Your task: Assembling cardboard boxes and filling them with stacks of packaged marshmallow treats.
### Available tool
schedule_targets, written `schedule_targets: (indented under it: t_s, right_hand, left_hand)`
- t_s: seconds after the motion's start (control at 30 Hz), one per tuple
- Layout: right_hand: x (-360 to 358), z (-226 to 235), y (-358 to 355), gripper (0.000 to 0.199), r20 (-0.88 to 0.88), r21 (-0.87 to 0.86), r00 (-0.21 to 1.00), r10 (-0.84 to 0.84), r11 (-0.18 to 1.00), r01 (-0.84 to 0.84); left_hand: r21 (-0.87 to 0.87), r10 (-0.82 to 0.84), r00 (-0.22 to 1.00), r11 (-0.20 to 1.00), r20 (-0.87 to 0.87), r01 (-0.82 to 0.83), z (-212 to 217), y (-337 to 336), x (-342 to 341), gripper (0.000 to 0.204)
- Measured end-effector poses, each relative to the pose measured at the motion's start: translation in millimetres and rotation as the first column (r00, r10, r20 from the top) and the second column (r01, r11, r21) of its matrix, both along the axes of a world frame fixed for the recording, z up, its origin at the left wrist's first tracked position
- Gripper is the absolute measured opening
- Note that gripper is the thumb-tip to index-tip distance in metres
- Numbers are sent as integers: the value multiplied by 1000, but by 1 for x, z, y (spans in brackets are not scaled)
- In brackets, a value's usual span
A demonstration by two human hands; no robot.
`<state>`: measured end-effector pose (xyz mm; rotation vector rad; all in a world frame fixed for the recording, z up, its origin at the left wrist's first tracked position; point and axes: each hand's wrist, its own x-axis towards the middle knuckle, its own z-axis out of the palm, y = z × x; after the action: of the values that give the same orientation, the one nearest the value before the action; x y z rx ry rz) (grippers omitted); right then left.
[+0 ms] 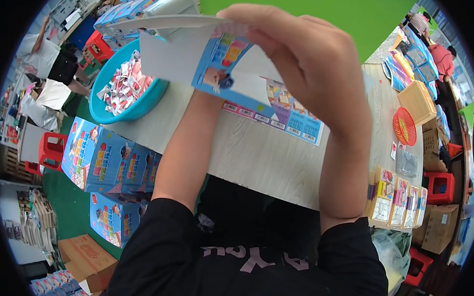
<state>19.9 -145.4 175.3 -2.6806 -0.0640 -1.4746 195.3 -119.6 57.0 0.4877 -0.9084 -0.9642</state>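
An open cardboard box [205,71], blue with cartoon prints outside and plain white inside, is held up over the table in front of me. My right hand [315,62] reaches over it from the right, its fingers closed on the top edge near a raised white flap. From below, my left forearm [179,147] runs up behind the printed panel. The box hides my left hand, so its fingers do not show. Under the box, a colourful printed sheet [304,126] with rows of small pictures lies on the pale wooden table [264,170].
A turquoise basin [102,113] of small wrapped packets stands at the left. Printed blue boxes [104,158] are stacked beside the table. On the right are a red basket [404,126], a clear plastic case [406,162] and packaged goods [385,197]. Other people are in the background.
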Motion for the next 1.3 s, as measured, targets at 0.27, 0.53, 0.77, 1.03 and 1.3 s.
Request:
schedule_targets:
  t_s: [0.27,0.53,0.77,1.03,1.3]
  right_hand:
    - [22,1,-21,23,389,-357,858,334,914,-194]
    - [5,9,-2,24,267,-117,958,106,990,-77]
    - [4,3,-2,25,-157,75,972,-174,979,187]
    - [8,12,-13,25,331,23,809,486,853,-522]
    - [-65,26,34,32,-68,47,964,-256,965,259]
  left_hand:
    - [31,99,995,995,11,-100,1,-8,-9,55]
    - [5,91,995,996,-52,-91,-8,-4,-6,54]
    - [-122,-78,990,991,-115,64,-35,-14,3,53]
    - [-310,-89,996,947,1,85,-37,-17,28,59]
    - [-129,374,927,919,-9,-372,-2,71,35,75]
